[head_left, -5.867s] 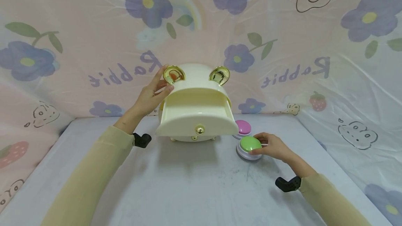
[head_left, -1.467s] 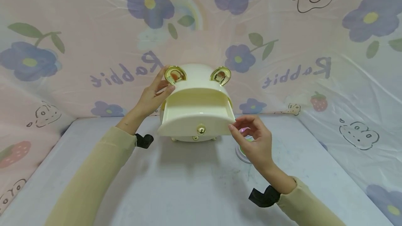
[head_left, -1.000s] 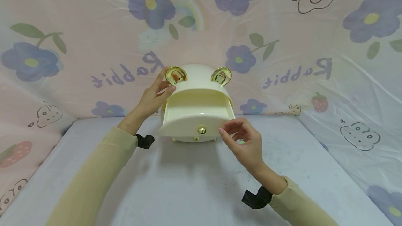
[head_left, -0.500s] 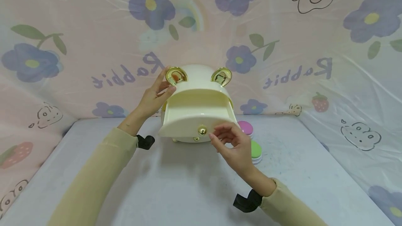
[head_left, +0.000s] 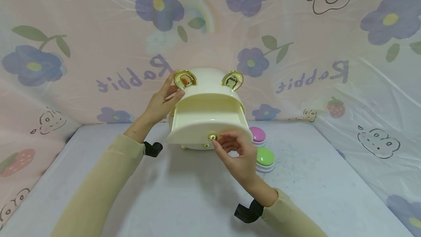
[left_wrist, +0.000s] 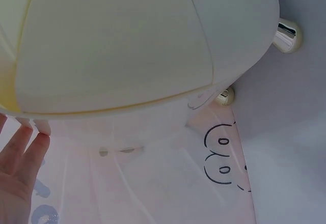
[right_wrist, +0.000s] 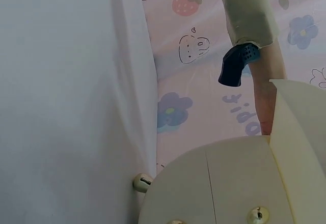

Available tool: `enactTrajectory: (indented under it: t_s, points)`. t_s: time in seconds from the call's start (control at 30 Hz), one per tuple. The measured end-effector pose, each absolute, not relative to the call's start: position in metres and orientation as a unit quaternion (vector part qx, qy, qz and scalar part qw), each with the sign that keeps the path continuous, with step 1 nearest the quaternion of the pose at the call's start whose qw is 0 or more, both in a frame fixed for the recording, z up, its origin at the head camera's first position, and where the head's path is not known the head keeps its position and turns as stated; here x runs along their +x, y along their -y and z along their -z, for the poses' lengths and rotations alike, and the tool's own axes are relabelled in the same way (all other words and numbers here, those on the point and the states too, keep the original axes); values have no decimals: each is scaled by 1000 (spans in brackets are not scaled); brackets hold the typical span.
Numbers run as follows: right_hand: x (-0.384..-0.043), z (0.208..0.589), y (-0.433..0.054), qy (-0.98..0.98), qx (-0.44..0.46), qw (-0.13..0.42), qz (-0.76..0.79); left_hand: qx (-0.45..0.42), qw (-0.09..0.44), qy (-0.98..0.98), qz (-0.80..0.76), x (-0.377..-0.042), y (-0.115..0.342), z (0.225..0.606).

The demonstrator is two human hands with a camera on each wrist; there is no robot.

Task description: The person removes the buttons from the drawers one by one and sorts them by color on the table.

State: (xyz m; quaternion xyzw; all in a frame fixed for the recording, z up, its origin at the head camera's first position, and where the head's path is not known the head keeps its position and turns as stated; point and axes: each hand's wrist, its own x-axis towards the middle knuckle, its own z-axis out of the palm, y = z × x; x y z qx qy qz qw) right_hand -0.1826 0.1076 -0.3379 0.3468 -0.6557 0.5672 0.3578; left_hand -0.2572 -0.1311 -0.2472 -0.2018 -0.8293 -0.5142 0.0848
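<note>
A cream mini drawer box (head_left: 207, 78) with gold-rimmed ears stands on the table, its upper drawer (head_left: 194, 132) pulled out; the part of the drawer's inside that shows holds nothing. My left hand (head_left: 159, 103) holds the box at its upper left, thumb in front below the ear and fingers behind. In the left wrist view, fingers (left_wrist: 33, 152) reach the box's edge. My right hand (head_left: 238, 154) is in front of the drawer, thumb and forefinger tips right at the gold knob (head_left: 212, 137), fingers loosely bent. The right wrist view does not show this hand.
A pink-topped round push button (head_left: 257, 134) and a green-topped one (head_left: 265, 157) sit right of the box, partly behind my right hand. A lower small gold knob (head_left: 206, 145) shows under the drawer. Patterned cloth (head_left: 289, 25) hangs behind the white table (head_left: 184, 200).
My right hand has left the green button and moved left across the drawer front to the knob. Both buttons show again beside it. My left hand stays on the box.
</note>
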Motion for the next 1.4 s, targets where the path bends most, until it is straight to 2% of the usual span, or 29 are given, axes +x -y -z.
enactTrajectory:
  t_s: [0.53,0.93,1.4]
  points:
    - [-183,345,-95,641,334,361,-589,-197,84,829,517,-257,131,247]
    - [-187,349,-88,614,334,392,-598,-203,85,826,519,-258,131,247]
    - [-192,344,-85,605,334,389,-608,-201,83,825,522,-258,131,248]
